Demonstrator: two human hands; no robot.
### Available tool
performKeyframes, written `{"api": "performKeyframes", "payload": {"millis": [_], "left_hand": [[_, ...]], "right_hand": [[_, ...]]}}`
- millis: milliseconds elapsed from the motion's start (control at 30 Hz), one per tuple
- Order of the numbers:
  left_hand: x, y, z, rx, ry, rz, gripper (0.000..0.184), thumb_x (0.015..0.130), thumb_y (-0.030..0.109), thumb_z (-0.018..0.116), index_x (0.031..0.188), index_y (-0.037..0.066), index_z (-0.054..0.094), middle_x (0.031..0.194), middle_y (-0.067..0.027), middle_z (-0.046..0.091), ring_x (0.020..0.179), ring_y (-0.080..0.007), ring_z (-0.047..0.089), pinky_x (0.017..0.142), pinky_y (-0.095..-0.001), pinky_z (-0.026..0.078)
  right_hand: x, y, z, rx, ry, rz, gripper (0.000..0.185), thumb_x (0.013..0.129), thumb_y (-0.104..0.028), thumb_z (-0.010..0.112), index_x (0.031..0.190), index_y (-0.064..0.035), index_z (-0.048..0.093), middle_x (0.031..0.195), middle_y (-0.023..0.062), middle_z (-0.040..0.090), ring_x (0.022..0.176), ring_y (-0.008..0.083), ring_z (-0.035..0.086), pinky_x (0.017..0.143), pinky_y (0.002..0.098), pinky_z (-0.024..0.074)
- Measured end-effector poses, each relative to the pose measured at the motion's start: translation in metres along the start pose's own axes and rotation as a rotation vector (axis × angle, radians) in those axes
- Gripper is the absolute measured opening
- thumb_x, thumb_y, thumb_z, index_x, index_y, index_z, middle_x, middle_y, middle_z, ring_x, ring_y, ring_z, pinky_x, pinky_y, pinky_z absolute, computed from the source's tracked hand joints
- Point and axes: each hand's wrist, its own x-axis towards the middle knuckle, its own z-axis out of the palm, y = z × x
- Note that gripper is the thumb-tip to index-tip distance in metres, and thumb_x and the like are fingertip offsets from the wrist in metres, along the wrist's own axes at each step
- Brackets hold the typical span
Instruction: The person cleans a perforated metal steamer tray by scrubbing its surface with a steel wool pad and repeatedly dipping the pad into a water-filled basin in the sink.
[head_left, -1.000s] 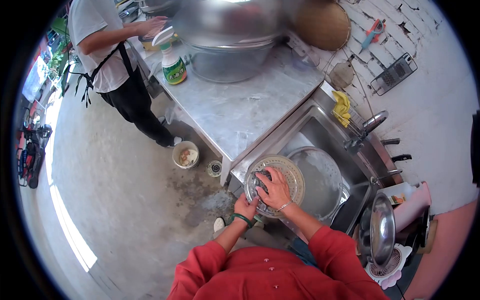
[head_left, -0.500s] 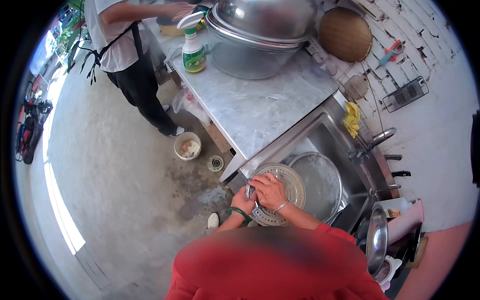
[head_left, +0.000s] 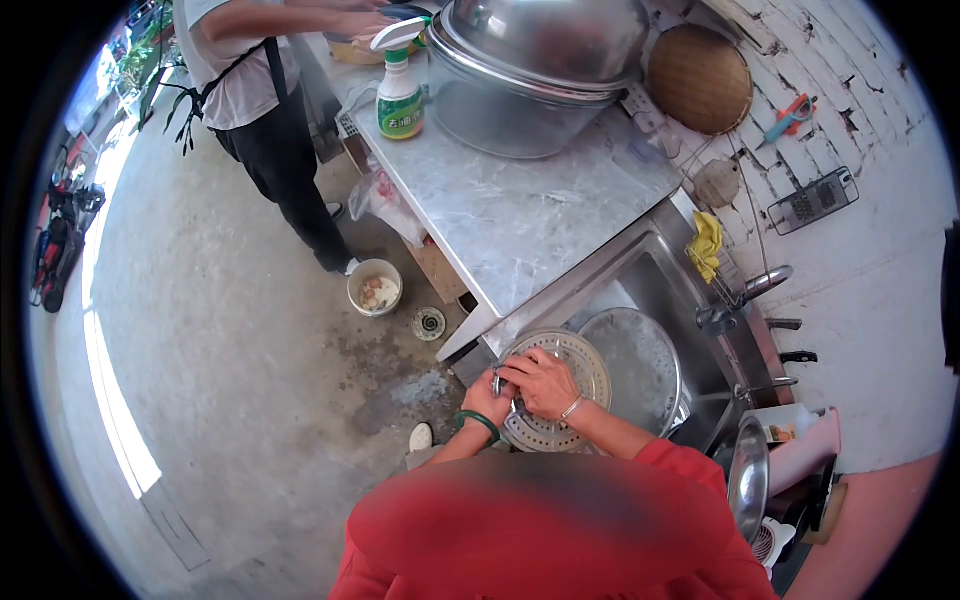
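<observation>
A round steamer plate (head_left: pixel 590 372) with many small holes lies at the near left end of the sink, beside a large round basin of cloudy water (head_left: pixel 640 365). My left hand (head_left: pixel 487 402), with a green bangle at the wrist, is closed on the plate's left edge. Over the same edge, my right hand (head_left: pixel 541 384) bends its fingers down near the left thumb. A small shiny piece shows between the two hands; whether it is a handle or a scrubber I cannot make out.
A marble-topped table (head_left: pixel 540 220) holds a spray bottle (head_left: pixel 400 105) and a large lidded metal pot (head_left: pixel 540 70). Another person (head_left: pixel 250 90) stands at its far left. On the floor is a bucket (head_left: pixel 376 288). Tap (head_left: pixel 765 283) and knives (head_left: pixel 798 357) line the sink's right side.
The dark scrubber under my right hand a second ago no longer shows clearly. My right hand has shifted left to the plate's edge, beside my left hand. The view has tilted.
</observation>
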Motion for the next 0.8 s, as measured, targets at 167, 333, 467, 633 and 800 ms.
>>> {"api": "performKeyframes", "payload": {"millis": [167,333,467,633,800], "left_hand": [[-0.006,0.008,-0.001,-0.027,0.046,0.01,0.034,0.078,0.036,0.064,0.1,0.01,0.06,0.089,-0.0188,0.065,0.089,-0.0378,0.061,0.075,-0.042,0.048],[-0.003,0.0,0.011,-0.165,0.081,0.012,0.029,0.078,0.032,0.065,0.096,0.01,0.062,0.082,-0.0178,0.065,0.081,-0.038,0.062,0.071,-0.0424,0.047],[-0.001,0.001,0.019,-0.138,0.242,0.07,0.025,0.076,0.027,0.068,0.088,0.007,0.063,0.061,-0.0093,0.059,0.054,-0.0229,0.054,0.056,-0.0351,0.044],[-0.003,0.003,0.02,-0.083,0.281,0.067,0.025,0.076,0.031,0.068,0.084,0.007,0.063,0.059,-0.0092,0.057,0.051,-0.0238,0.052,0.055,-0.0359,0.043],[-0.005,0.012,0.017,-0.051,0.267,-0.003,0.026,0.077,0.032,0.068,0.081,0.007,0.061,0.06,-0.0102,0.058,0.055,-0.0253,0.056,0.056,-0.0367,0.044]], "right_hand": [[0.009,0.001,-0.004,-0.083,-0.035,-0.053,0.03,0.065,-0.013,0.062,0.095,-0.0166,0.062,0.098,-0.0004,0.057,0.094,0.0215,0.053,0.073,0.0362,0.0482],[0.014,0.029,-0.005,-0.145,-0.002,0.039,0.033,0.065,-0.011,0.061,0.097,-0.0179,0.064,0.097,-0.0001,0.057,0.093,0.0213,0.052,0.072,0.0364,0.048],[0.009,0.044,-0.001,-0.156,0.087,0.168,0.035,0.065,-0.008,0.06,0.098,-0.0196,0.066,0.095,-0.0001,0.057,0.092,0.0218,0.053,0.073,0.0365,0.049],[-0.008,0.067,-0.002,-0.19,0.132,0.337,0.034,0.065,-0.006,0.058,0.095,-0.02,0.066,0.092,0.0003,0.057,0.09,0.0227,0.054,0.071,0.037,0.0501],[-0.023,0.069,-0.005,-0.238,0.095,0.635,0.032,0.066,-0.008,0.057,0.094,-0.0191,0.067,0.095,0.0011,0.058,0.094,0.0248,0.054,0.071,0.0394,0.05]]}}
